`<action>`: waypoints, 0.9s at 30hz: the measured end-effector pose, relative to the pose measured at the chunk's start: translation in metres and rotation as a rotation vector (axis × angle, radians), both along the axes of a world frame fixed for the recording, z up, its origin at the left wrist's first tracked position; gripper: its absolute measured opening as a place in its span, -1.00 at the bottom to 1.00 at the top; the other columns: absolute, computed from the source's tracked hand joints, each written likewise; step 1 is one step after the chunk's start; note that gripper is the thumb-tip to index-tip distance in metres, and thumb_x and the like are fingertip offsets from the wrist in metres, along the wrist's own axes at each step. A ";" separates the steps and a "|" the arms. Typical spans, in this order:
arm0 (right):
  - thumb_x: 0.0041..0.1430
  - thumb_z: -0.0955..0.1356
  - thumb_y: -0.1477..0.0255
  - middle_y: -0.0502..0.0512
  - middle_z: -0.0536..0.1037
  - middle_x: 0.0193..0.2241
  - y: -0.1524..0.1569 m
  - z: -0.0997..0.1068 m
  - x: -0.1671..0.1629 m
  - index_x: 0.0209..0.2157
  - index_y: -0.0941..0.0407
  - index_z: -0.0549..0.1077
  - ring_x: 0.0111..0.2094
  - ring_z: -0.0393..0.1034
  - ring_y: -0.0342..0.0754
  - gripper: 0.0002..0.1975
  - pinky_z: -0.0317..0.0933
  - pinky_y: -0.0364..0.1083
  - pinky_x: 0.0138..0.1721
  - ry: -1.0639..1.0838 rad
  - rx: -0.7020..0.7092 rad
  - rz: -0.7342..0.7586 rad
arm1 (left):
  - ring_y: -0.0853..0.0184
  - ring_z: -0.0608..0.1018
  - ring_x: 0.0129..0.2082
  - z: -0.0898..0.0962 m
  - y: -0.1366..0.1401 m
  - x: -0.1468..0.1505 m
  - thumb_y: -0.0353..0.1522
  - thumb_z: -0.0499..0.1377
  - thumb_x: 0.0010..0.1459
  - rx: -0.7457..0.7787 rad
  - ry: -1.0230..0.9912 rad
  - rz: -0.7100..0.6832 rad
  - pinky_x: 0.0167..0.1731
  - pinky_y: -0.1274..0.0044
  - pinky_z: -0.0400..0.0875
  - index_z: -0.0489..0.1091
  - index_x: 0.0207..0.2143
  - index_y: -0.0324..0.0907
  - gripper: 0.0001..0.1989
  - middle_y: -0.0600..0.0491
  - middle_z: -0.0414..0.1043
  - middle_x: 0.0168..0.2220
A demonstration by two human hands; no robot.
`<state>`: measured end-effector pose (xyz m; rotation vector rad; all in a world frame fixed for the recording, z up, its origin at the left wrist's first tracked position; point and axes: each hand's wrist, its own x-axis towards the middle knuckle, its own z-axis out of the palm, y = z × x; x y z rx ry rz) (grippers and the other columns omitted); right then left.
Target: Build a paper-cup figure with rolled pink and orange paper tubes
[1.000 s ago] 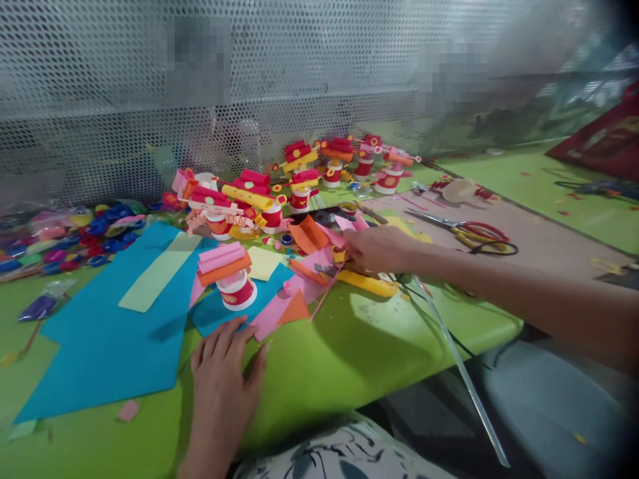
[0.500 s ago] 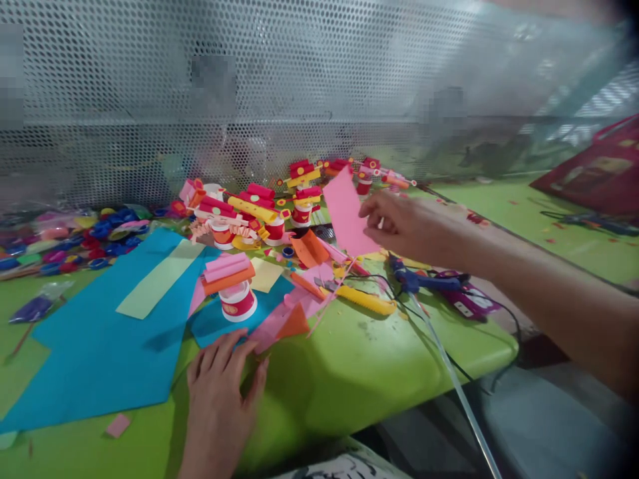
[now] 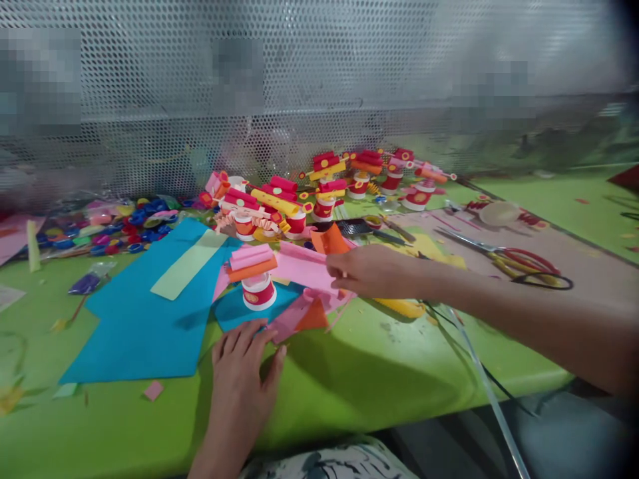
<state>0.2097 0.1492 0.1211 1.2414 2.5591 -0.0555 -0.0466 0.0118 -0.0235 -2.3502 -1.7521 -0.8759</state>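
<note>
Pink paper (image 3: 299,267) pinched in the right hand (image 3: 367,271), fingers narrow, left hand (image 3: 244,372) laid near the front edge of the bench (image 3: 369,379), fingers spread, cup (image 3: 259,295) just beyond.

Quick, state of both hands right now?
Left hand: open, palm down, fingers spread at the green table, gripping nothing visible.
Right hand: fingers closed on the pink paper strip.

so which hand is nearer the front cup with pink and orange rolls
Left. The left hand lies just on the near side of the cup; the right hand is farther off, to its right, holding a pink sheet.
</note>
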 end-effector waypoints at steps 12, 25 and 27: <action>0.35 0.35 0.20 0.14 0.54 -0.04 0.043 -0.015 0.041 0.05 0.14 0.45 -0.11 0.49 -0.01 -0.63 0.42 0.10 -0.07 -0.025 0.184 -0.325 | 0.07 0.58 0.00 0.000 -0.001 0.000 -0.32 0.19 0.28 0.019 -0.023 -0.021 0.00 0.22 0.29 0.48 -0.08 -0.03 -0.83 0.00 0.61 0.00; 0.34 0.36 0.21 0.18 0.54 -0.01 0.059 -0.040 0.051 0.15 0.14 0.39 -0.09 0.49 0.03 -0.55 0.42 0.11 -0.07 -0.011 0.147 -0.437 | 0.10 0.60 -0.02 -0.002 -0.002 0.000 -0.33 0.17 0.30 0.007 -0.030 -0.027 0.05 0.20 0.27 0.46 -0.07 -0.05 -0.83 0.00 0.61 0.00; 0.28 0.38 0.24 0.22 0.57 -0.05 0.060 -0.036 0.054 0.20 0.16 0.35 -0.09 0.50 0.08 -0.47 0.38 0.07 -0.11 0.031 0.168 -0.449 | 0.11 0.61 -0.03 -0.002 -0.001 -0.001 -0.33 0.17 0.30 0.019 -0.027 -0.036 0.06 0.19 0.26 0.45 -0.07 -0.05 -0.83 0.00 0.62 -0.01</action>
